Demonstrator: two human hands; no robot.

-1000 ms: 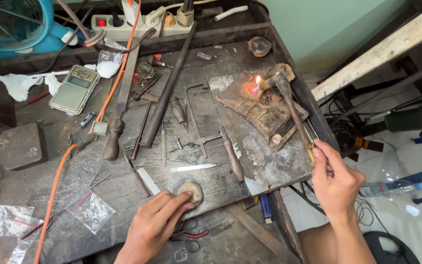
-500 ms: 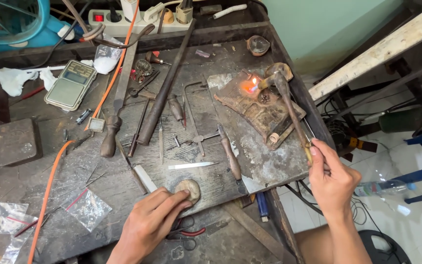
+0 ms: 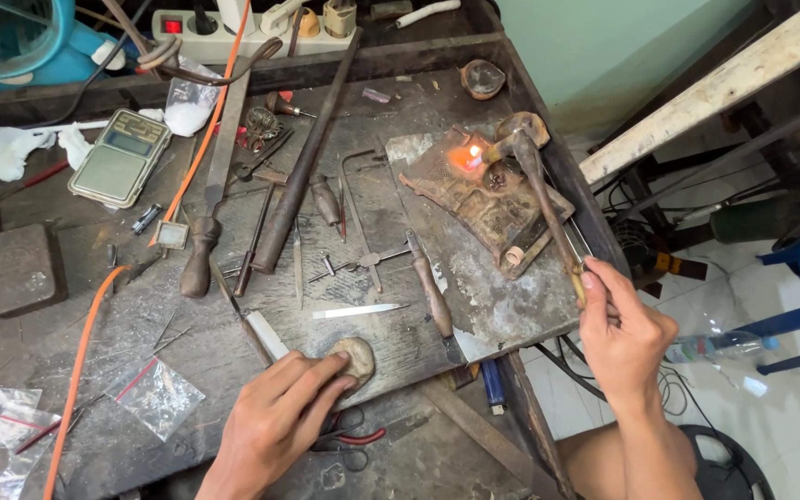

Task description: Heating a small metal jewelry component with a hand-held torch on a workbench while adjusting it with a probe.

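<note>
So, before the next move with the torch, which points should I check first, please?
1. Right hand grips the long dark metal torch at its near end: ok.
2. Small orange flame lit on the charred brown soldering block: ok.
3. Left hand rests on the small round tan lump, apart from the flame: ok.
4. Clear plastic bags lie far from the flame: ok.
5. Workpiece in the flame: cannot tell.

Both forearms are bare, no sleeves in view. The left hand [image 3: 275,421] and right hand [image 3: 624,338] wear no gloves, rings or watch.
</note>
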